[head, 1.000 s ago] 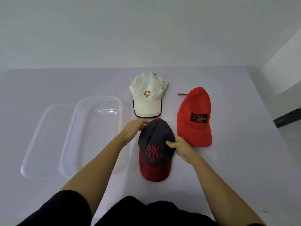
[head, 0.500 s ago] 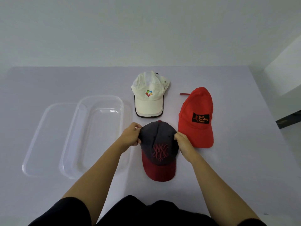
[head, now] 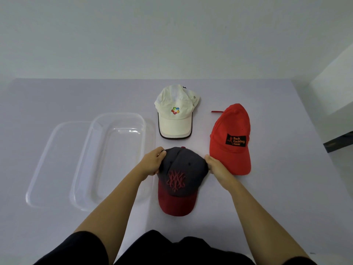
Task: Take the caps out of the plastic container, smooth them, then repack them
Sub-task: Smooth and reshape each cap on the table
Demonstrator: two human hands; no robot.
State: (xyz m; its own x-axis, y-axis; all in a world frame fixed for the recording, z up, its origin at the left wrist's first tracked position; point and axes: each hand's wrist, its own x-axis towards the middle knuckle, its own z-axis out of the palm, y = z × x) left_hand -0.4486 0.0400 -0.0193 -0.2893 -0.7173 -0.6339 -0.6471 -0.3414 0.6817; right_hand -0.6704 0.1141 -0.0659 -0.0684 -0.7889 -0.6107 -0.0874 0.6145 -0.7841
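Both hands are gripping the dark grey cap (head: 183,170) with the maroon brim, which is sitting on the lilac table (head: 76,96) at near centre, brim pointing toward the person. The left hand (head: 152,163) is grasping the left side of the crown, thumb on top and fingers curled at the edge. The right hand (head: 218,166) is pinching the right side of the crown, fingers curling around the fabric. The crown is showing a crease near its top and a red embroidered logo on the front. The white cap (head: 174,111) with a multicolour logo is lying just beyond it at far centre, brim toward the person, apart from the dark cap. The red cap (head: 230,131) with a black patch reading "Back Packing Gear" is lying to the right, its near edge just beside the right hand; contact cannot be told. The clear plastic container (head: 118,114) is sitting left of the caps with nothing in it, partly under the left forearm. Its clear lid (head: 47,163) is lying flat at its left, the container overlapping the lid's right edge. Black sleeves (head: 76,249) are showing at the near edge.
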